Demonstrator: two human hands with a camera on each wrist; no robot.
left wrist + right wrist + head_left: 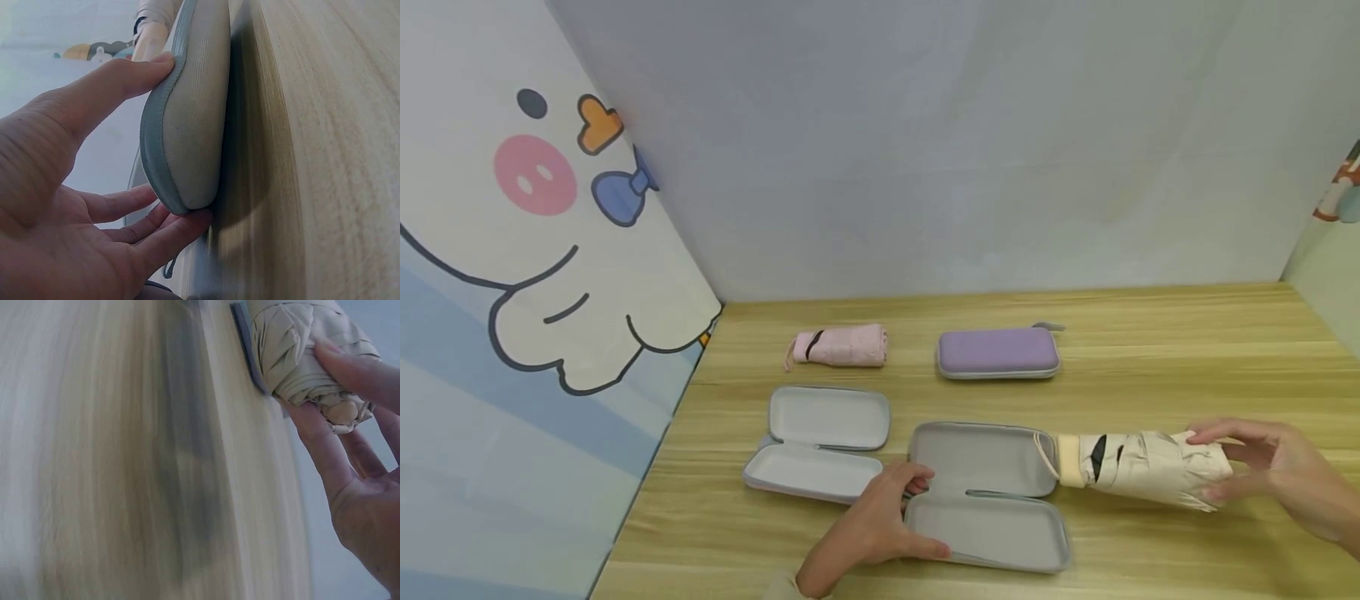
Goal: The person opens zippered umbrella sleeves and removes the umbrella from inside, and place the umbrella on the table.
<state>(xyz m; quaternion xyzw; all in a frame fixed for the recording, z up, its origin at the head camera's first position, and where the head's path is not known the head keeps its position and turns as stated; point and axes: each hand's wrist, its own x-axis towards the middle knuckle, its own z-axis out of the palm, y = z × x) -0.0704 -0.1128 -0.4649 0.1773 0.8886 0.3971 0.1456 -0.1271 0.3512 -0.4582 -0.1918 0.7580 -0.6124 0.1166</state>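
Note:
My left hand [880, 521] grips the left end of an open grey zip case [988, 529], its thumb on the near rim. In the left wrist view the thumb and fingertips press the blue-grey edge of that case [194, 112]. A cream folded umbrella [1150, 467] lies sideways at the right of the case, its pale yellow handle and cord loop at the lid's right edge. With thumb and fingers, my right hand [1285, 471] holds the umbrella's far right end. The gathered cloth tip of the umbrella [306, 356] shows between those fingers in the right wrist view.
A second, smaller open case [827, 417] in light grey lies left of the gripped one. Behind are a pink folded umbrella [846, 346] and a closed purple case [998, 352]. The wooden table [1187, 350] meets a pale wall [962, 167] at the back.

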